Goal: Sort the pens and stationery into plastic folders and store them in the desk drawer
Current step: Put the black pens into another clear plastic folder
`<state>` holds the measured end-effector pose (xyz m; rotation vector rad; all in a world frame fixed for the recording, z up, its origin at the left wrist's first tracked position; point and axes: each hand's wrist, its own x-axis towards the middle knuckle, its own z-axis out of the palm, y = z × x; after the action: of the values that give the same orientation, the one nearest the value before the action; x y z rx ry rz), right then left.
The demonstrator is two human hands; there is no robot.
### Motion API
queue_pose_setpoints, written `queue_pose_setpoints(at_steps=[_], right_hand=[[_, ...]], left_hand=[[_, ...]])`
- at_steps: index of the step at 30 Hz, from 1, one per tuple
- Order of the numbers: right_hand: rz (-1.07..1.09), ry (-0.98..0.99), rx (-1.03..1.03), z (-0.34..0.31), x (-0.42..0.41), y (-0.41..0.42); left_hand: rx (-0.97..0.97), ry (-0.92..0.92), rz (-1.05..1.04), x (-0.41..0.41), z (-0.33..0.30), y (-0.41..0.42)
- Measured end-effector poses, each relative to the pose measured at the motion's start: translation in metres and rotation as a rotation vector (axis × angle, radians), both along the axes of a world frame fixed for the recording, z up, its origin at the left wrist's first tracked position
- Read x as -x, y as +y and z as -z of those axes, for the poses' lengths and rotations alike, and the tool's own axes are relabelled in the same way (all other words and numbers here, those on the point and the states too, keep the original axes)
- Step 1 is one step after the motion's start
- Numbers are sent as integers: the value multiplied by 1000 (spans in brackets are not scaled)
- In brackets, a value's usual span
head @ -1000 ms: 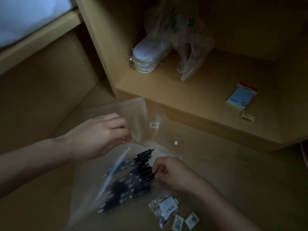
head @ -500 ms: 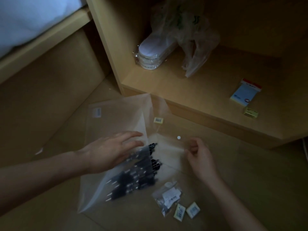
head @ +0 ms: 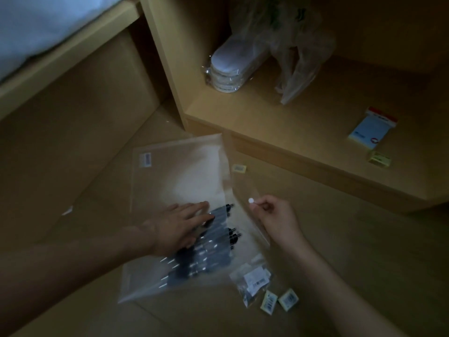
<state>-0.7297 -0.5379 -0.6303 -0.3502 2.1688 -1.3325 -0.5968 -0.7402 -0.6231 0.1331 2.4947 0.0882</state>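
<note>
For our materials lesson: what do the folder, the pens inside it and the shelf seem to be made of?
Folder: thin, frosted see-through plastic; the floor and pens show through it.
Pens: probably black plastic with shiny metal-looking tips; the blur leaves this open.
Shelf: light, matt wood or wood-look board; which one cannot be told.

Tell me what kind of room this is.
Probably a bedroom floor: white bedding on a wooden bed frame upper left, beside an open wooden cabinet shelf holding a crumpled plastic bag.

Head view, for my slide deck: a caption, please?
Left hand presses pens inside folder; right hand pinches its flap.
</note>
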Motion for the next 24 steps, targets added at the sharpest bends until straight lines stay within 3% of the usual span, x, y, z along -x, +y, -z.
queue_pose_setpoints(at_steps=[8,15,19,24], right_hand=[[11,-32,97,-13,-18,-15],[-143,42,89,3,-35,-55],[-276,176,52,16,-42,-58],[-286,477,-59,31,-43,-43]], left_hand=[[-233,207,-132,-23,27,-7],[-204,299,-71,-26,29,-13],[-216,270,-45,-33,34,-17],[-390,292,-300,-30,27,-15]])
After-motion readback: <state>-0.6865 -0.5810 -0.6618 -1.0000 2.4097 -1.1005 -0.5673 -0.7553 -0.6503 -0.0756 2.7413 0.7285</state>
